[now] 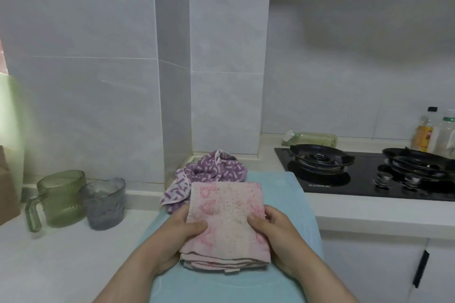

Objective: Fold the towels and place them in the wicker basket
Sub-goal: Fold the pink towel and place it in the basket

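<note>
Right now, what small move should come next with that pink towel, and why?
Probably lift the pink towel clear of the blue towel toward the basket, not in view: it looks fully folded, and the left hand and right hand grip its sides.

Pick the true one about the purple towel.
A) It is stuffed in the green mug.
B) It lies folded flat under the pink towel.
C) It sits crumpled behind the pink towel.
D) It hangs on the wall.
C: the purple towel lies in a crumpled heap just beyond the folded pink towel, which the left hand and right hand grip at its sides.
</note>
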A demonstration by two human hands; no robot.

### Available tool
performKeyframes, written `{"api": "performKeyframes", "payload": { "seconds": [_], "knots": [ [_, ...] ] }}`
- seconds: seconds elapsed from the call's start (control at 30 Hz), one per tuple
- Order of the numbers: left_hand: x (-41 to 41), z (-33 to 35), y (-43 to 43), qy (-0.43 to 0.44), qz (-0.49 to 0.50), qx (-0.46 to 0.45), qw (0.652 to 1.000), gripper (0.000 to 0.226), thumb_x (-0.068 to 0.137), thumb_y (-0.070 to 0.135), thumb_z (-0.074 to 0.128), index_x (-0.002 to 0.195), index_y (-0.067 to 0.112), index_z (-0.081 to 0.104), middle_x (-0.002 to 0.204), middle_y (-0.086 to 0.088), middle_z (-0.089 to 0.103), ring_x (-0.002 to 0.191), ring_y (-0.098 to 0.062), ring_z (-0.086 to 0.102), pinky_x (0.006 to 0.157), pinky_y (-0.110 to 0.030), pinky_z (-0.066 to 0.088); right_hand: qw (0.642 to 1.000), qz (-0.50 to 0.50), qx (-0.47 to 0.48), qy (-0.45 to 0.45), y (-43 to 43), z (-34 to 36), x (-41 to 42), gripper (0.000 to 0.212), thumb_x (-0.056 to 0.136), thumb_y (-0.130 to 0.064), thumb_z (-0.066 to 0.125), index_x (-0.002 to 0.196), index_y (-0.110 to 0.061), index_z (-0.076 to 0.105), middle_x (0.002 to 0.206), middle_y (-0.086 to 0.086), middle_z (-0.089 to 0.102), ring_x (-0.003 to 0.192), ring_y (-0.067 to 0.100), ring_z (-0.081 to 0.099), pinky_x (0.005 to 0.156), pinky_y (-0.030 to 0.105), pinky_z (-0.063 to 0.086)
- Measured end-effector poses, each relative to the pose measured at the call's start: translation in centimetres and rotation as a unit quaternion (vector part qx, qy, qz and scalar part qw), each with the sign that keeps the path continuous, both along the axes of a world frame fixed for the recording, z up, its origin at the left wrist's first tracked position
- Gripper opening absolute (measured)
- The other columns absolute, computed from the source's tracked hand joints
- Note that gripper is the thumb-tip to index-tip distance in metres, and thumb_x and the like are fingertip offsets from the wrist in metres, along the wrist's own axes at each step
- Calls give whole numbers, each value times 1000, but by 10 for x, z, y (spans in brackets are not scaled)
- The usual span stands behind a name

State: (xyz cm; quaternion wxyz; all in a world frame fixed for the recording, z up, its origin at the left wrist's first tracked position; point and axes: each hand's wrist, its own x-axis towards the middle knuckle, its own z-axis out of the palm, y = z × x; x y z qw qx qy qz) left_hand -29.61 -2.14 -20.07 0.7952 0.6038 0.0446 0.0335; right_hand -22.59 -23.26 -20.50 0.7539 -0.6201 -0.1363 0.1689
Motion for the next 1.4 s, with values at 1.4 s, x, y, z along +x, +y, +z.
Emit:
{"api": "performKeyframes", "payload": {
  "seconds": [1.4],
  "knots": [
    [4, -3, -7, -130, 172, 206, 954, 64, 77, -15, 71, 124, 24, 54, 109, 8, 62, 86, 12, 64, 68, -5, 47, 952, -141, -145, -232, 4, -8, -2, 53, 86, -4, 68, 122, -39, 51, 121, -13, 58, 105, 6, 61, 91, 24, 51]
  ]
}}
